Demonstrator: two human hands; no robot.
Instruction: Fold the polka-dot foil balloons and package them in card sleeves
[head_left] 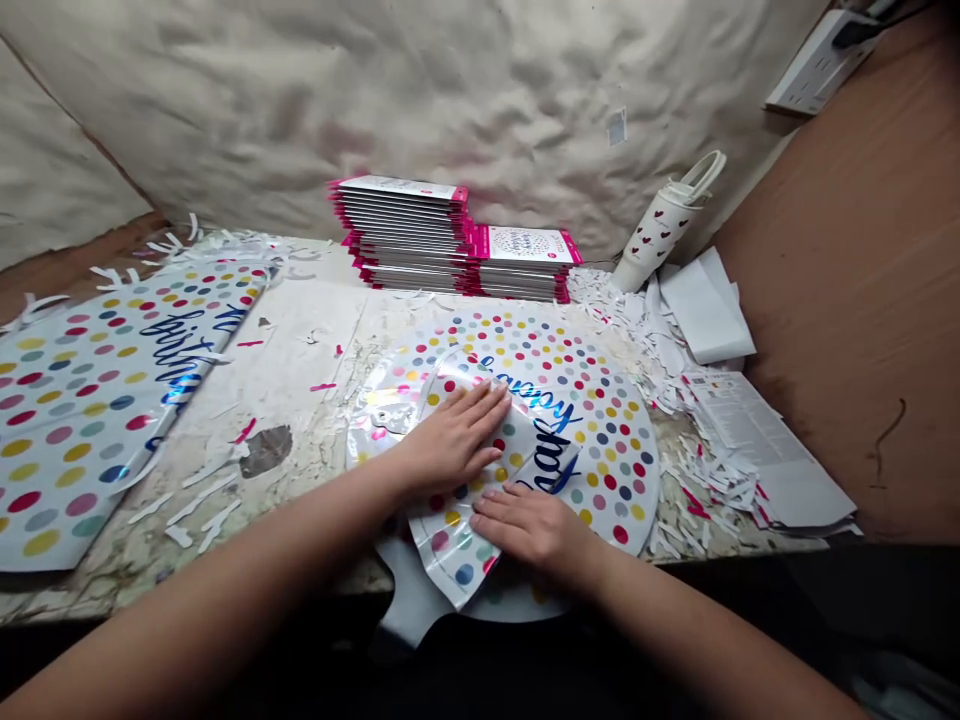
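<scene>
A flat, round foil balloon (pixel 600 400) with coloured dots and blue lettering lies on the table before me. Part of it is folded over toward the middle, and a pale tail (pixel 416 590) hangs past the table's front edge. On the folded part rests my left hand (pixel 454 435), open, its fingers stretched out flat. Just below and to the right, my right hand (pixel 536 530) also presses flat on the fold, with its fingers extended. Neither hand grips anything.
More dotted foil balloons (pixel 82 400) lie at the left. Stacks of pink-edged packets (pixel 409 235) stand at the back, beside a white tumbler with hearts (pixel 660 235). White paper scraps (pixel 720 475) and sheets (pixel 772 450) cover the right side. A power strip (pixel 821 65) hangs upper right.
</scene>
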